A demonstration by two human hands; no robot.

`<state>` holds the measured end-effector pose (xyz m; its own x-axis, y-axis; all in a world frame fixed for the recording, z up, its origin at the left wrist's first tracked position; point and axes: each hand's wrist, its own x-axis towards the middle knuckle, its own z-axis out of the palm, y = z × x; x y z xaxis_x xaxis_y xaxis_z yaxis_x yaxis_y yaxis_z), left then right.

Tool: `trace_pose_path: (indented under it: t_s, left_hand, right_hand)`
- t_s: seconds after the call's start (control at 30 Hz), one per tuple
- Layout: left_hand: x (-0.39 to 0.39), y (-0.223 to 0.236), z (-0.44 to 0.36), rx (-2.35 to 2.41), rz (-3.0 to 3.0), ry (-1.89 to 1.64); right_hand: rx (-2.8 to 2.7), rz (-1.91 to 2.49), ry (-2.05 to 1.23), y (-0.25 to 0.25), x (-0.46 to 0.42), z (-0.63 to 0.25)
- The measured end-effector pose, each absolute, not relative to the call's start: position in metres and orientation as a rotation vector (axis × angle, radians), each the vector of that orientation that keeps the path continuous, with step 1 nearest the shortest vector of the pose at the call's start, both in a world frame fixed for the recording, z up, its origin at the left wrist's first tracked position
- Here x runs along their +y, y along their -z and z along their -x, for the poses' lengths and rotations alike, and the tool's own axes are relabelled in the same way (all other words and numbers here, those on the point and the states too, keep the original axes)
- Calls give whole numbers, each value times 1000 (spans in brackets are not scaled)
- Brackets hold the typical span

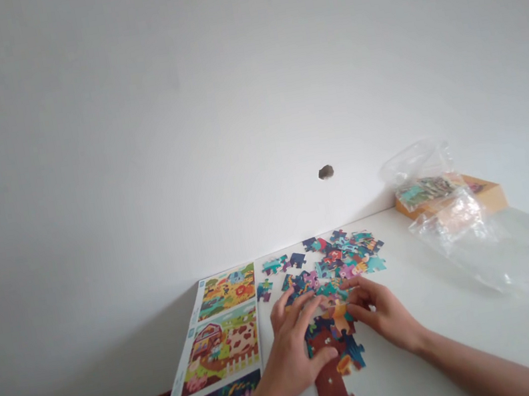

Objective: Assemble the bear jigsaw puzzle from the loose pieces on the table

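Note:
A partly joined jigsaw puzzle (325, 344), with dark red-brown and deep blue pieces, runs toward me on the white table. My left hand (294, 348) lies over its left side, fingers stretched out and resting on the pieces, thumb on the brown part. On the other side, my right hand (384, 314) has thumb and forefinger closed at the edge of an orange-yellow puzzle piece (340, 318) at the joined part's upper end. My fingers hide some of the pieces there. Just beyond both hands lies a heap of loose puzzle pieces (342, 254) in blue, teal, pink and red.
A picture sheet (228, 342) with farm and animal scenes lies along the table's left edge. At the back right, a clear plastic bag (455, 220) lies over an orange box (491, 192). The white wall (213, 132) behind has a small hole (326, 172).

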<state>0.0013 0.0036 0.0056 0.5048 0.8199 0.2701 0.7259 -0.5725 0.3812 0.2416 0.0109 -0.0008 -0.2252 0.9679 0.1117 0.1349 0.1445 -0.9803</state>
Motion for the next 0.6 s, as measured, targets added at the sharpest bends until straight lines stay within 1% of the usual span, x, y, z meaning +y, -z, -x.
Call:
trace_pose_path:
  t_s: [0.27,0.37,0.47,0.6]
  left_hand:
    - [5,-5,-5,1244,-2642,-800]
    - [6,-3,-2,1290,-2631,-854]
    - [7,-2,0,1341,-2604,-874]
    - [7,-2,1,1361,-2585,-853]
  right_hand:
    - [-1638,1184,-1173,-4,7,-238]
    - [-1815,1191,-1043,-13,3,-240]
    - [-1959,1097,-915,-16,0,-242]
    - [-2005,1065,-877,-10,2,-244]
